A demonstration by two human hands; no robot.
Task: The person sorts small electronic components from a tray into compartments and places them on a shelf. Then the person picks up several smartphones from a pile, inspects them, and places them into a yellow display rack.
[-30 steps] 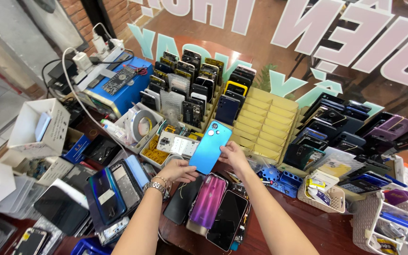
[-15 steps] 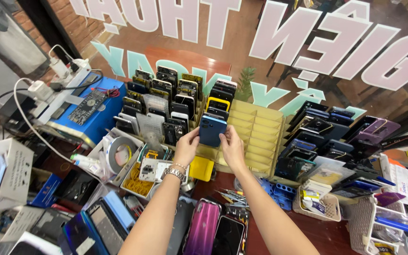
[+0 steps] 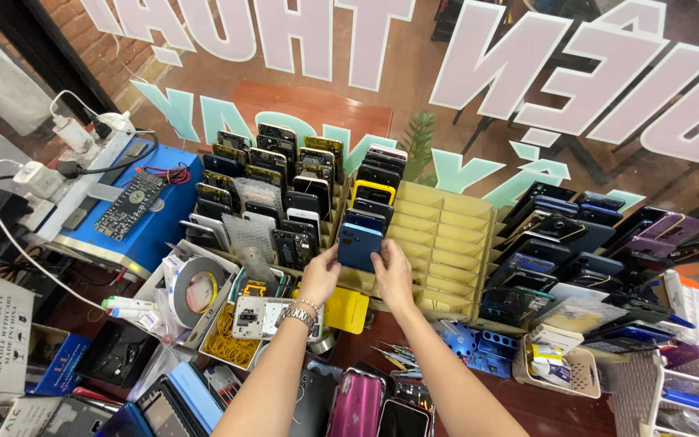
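The left hand (image 3: 319, 277) and the right hand (image 3: 392, 275) are both closed on a blue phone (image 3: 359, 247), the left one at its left edge and the right one at its lower right corner, and they hold it upright with its back and camera toward the viewer. The phone stands at the front row of a tan slotted rack (image 3: 438, 243), just where the filled slots on the left meet the free slots on the right. A metal wristwatch (image 3: 298, 315) is on the left wrist. Behind the blue phone the rack carries many dark phones in rows, one of them with a yellow case (image 3: 372, 193). To the right of the rack, more phones (image 3: 576, 231) lie stacked toward the right edge of the worktop. At the left side sits a blue box (image 3: 155, 218) with a circuit board (image 3: 129, 204) on top, and white chargers (image 3: 74, 137) with cables near the back left corner. In front of the rack are a roll of tape (image 3: 196, 291), a tray of yellow rubber bands (image 3: 232, 344) and a purple phone (image 3: 355, 405) near the front edge. Behind the worktop is a shop window (image 3: 446, 89) with large mirrored letters, and a brick wall (image 3: 115, 61) at the left.
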